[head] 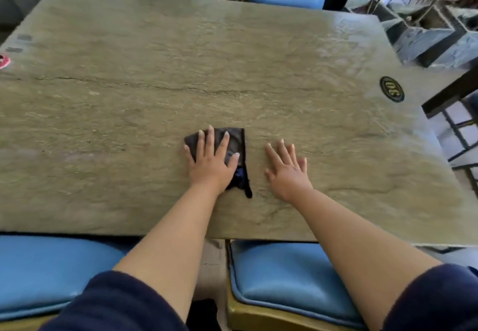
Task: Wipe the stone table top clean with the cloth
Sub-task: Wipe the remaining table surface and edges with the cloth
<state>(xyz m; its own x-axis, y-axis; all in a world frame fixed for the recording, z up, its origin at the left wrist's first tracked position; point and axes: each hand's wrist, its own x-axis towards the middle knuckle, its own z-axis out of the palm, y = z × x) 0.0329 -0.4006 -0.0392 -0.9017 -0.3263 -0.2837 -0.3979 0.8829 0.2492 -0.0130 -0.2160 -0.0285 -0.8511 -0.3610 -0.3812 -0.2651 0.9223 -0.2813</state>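
The stone tabletop (181, 59) fills most of the room in front of the person, nearly bare, with blue chairs (289, 279) tucked in at the near edge. Near that edge lies the dark cloth (234, 141), folded small, likely so one palm can cover it. The left hand (210, 161) presses flat on it, fingers spread, grip released rather than clenched. The right hand (287, 171) rests open on bare stone just beside it, probably bracing the reach. A small oval badge (391, 89) sits far right.
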